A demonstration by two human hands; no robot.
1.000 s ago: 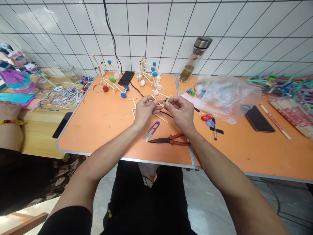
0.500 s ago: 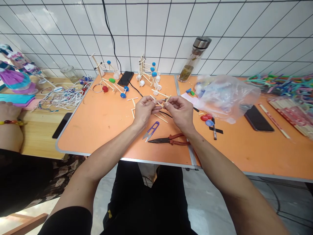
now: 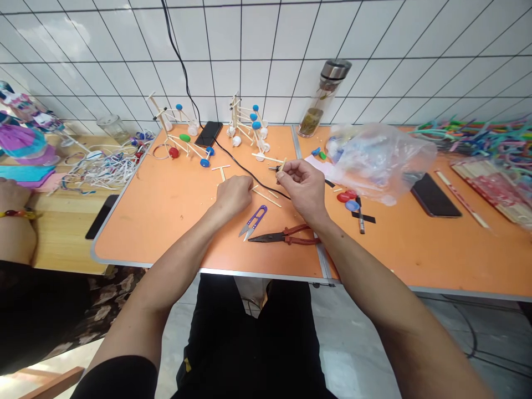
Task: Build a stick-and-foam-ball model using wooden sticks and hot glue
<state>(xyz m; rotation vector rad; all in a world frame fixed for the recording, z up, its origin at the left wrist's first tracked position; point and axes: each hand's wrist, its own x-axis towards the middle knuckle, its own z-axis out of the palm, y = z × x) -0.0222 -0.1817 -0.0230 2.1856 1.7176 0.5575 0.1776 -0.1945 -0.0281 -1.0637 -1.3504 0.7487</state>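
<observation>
at the left edge, on the wooden surface (image 3: 58,238), a co-worker's hand (image 3: 12,192), with tangled cords (image 3: 106,166) to the right. on the orange surface (image 3: 149,221), toward the far side, a stick model with red, green and blue caps (image 3: 185,138), then a second stick model (image 3: 253,117). nearer, the left hand (image 3: 233,195), back uppermost, fingers curled under and mostly hidden: cannot tell whether pinching anything. just beyond, a t-shaped stick piece (image 3: 222,173); to the right, loose sticks (image 3: 267,197), lying flat. on the near side, purple thread snips (image 3: 261,217) and red-handled long-nose pliers (image 3: 286,237). farther right, the right hand (image 3: 305,185), thumb and forefinger pinching a short pale stick (image 3: 283,163), one end poking up past the fingertips. likely very light, stiff and not slippery, but slim enough to snap if bent; best held lightly at mid-length. beyond, a glass bottle (image 3: 311,119); rightward, a clear plastic bag (image 3: 386,158).
</observation>
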